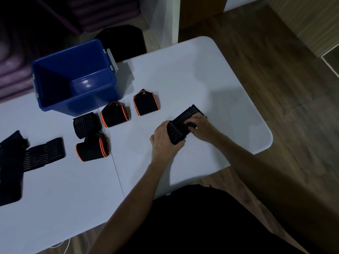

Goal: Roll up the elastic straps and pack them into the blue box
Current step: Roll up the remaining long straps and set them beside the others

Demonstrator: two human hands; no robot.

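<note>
A black ribbed elastic strap (185,120) lies partly rolled on the white table (183,74). My left hand (163,138) grips its rolled end. My right hand (200,125) holds the flat part, fingers curled over it. The blue box (108,92) stands open at the back left; nothing is visible inside it. Rolled straps rest in front of it: a ribbed black one (86,124) and three with orange edging (114,114) (145,103) (92,149). An unrolled ribbed strap (45,153) lies flat at the left.
More black fabric (10,167) lies at the table's far left edge. A black chair or bag (124,41) stands behind the table. Wooden floor lies to the right, past the table's rounded corner. A seam runs across the tabletop near the middle.
</note>
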